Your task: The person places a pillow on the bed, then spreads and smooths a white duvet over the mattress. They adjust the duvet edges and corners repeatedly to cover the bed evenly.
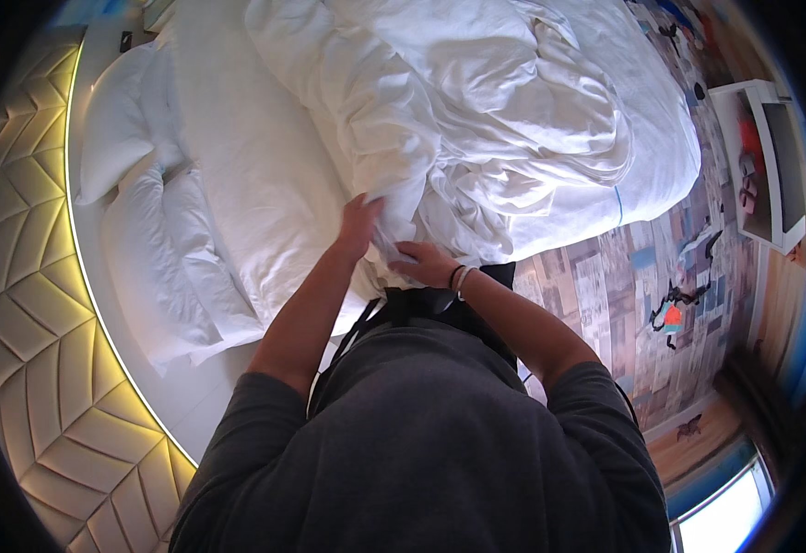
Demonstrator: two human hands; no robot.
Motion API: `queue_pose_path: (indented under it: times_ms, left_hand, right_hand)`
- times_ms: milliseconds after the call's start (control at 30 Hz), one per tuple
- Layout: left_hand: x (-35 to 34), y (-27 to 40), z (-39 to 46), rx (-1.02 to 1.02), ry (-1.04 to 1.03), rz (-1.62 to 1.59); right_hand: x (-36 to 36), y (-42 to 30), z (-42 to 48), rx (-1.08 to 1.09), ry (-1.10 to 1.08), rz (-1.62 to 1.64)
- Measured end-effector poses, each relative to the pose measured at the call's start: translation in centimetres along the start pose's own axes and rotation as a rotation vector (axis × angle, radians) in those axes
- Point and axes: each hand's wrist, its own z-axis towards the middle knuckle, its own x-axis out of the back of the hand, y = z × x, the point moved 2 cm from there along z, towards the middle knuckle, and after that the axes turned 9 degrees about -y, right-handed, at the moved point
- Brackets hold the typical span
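A rumpled white duvet (389, 104) lies bunched over the middle of a bed with a white sheet (658, 152). At its near edge, my left hand (363, 222) touches the white fabric; folds and blur hide its fingertips. Just to the right and slightly lower, my right hand (425, 264) rests at the same bunched fabric, its fingers bent, with a dark band and a light band on the wrist. Whether either hand pinches the cloth is not clear.
White pillows (161, 256) lie at the bed's left end, beside a padded headboard wall (36, 325) edged by a light strip. Right of the bed, dark items and an orange-and-teal thing (671, 318) lie on the patchwork-patterned floor (582, 297). A white open cabinet (776, 166) stands far right.
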Motion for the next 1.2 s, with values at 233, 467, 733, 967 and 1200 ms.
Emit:
queue_pose_path:
  times_ms: [233, 467, 733, 967, 1200]
  left_hand:
    - [17.3, -4.4, -9.5, 0.317, 0.963, -0.427]
    - [14.0, -8.6, -10.9, 0.22, 0.769, 1.06]
    - [4.0, -5.2, -2.6, -0.564, 0.023, 1.54]
    - [7.9, -10.2, -3.5, 0.144, -0.531, 1.929]
    - [10.9, -14.8, -10.2, 0.244, -0.332, 1.317]
  right_hand:
    - [4.7, 5.0, -1.2, -0.208, 0.44, -0.625]
    - [4.9, 11.4, -3.3, -0.427, 0.205, -0.52]
    - [9.4, 14.2, -22.5, -1.322, -0.024, -0.731]
    - [7.5, 10.3, -16.2, -0.997, -0.242, -0.869]
    - [4.5, 9.2, -2.6, -0.329, 0.327, -0.679]
